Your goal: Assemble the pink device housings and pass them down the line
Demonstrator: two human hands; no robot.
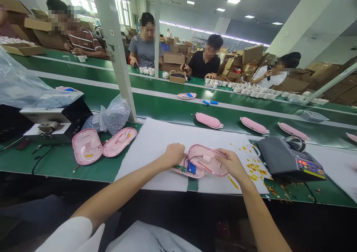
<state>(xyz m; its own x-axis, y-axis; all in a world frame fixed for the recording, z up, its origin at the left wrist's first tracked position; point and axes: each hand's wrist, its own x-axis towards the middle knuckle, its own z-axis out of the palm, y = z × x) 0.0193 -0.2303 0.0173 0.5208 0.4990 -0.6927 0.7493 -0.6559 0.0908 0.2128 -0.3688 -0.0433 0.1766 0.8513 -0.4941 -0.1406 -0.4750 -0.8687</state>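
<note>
Under the right hand [232,163], the pink plastic shell [208,159] looks smooth and faintly glossy, the white sheet [150,151] by the left hand [173,155] looks matt, and the green conveyor belt [64,160] further left looks smooth.

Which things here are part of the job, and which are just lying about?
Job: left hand, right hand, pink casing half with green circuit board, wired pink casing half.
Lying about: tape dispenser, pink casing halves, bag of grey pellets, amber tape scraps.
</note>
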